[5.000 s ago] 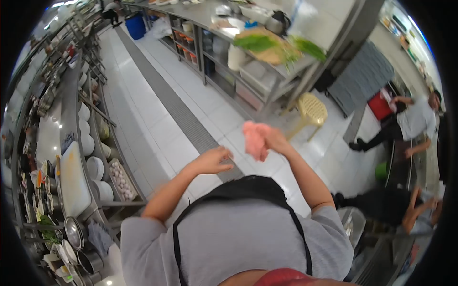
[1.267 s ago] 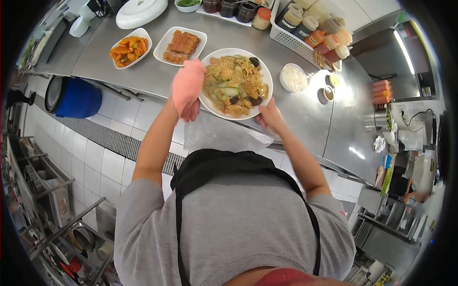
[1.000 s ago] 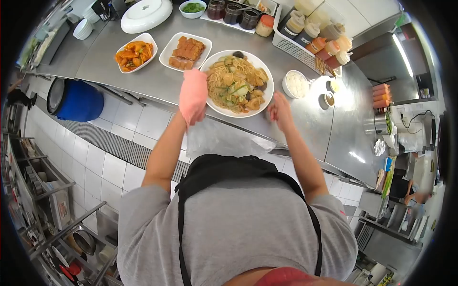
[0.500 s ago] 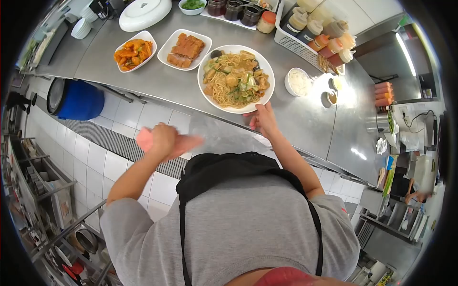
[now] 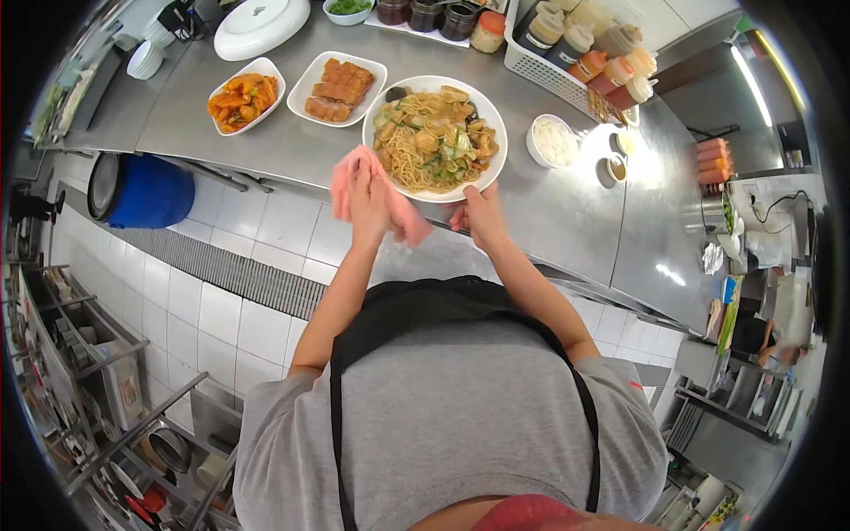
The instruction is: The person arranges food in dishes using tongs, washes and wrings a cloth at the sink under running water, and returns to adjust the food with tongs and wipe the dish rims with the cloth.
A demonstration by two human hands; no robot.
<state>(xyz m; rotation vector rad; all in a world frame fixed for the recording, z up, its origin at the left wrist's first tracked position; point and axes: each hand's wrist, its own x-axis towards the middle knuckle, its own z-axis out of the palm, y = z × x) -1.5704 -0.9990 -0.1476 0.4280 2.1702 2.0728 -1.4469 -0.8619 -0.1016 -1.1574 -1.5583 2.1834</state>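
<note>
A round white plate (image 5: 387,168) piled with noodles (image 5: 414,152), vegetables and pieces of topping is at the front edge of the steel counter. My right hand (image 5: 482,215) grips its near right rim, thumb on top and fingers curled below. My left hand (image 5: 367,202) is closed on a pink cloth (image 5: 341,181), which meets the plate's left rim and hangs down past the counter edge. Left of the plate, a square white dish (image 5: 297,99) carries sliced fried cutlet (image 5: 343,84). Farther left is a white bowl (image 5: 271,71) of orange-sauced food.
A bowl of rice (image 5: 553,142) and a small sauce cup (image 5: 612,168) stand to the right. Behind are a basket of squeeze bottles (image 5: 553,80), several jars (image 5: 425,15) and an upturned white platter (image 5: 261,26). A blue barrel (image 5: 150,190) stands on the floor at left.
My left hand has brought the pink cloth up and to the right, from over the floor to the plate's left rim. My right hand stays on the rim.
</note>
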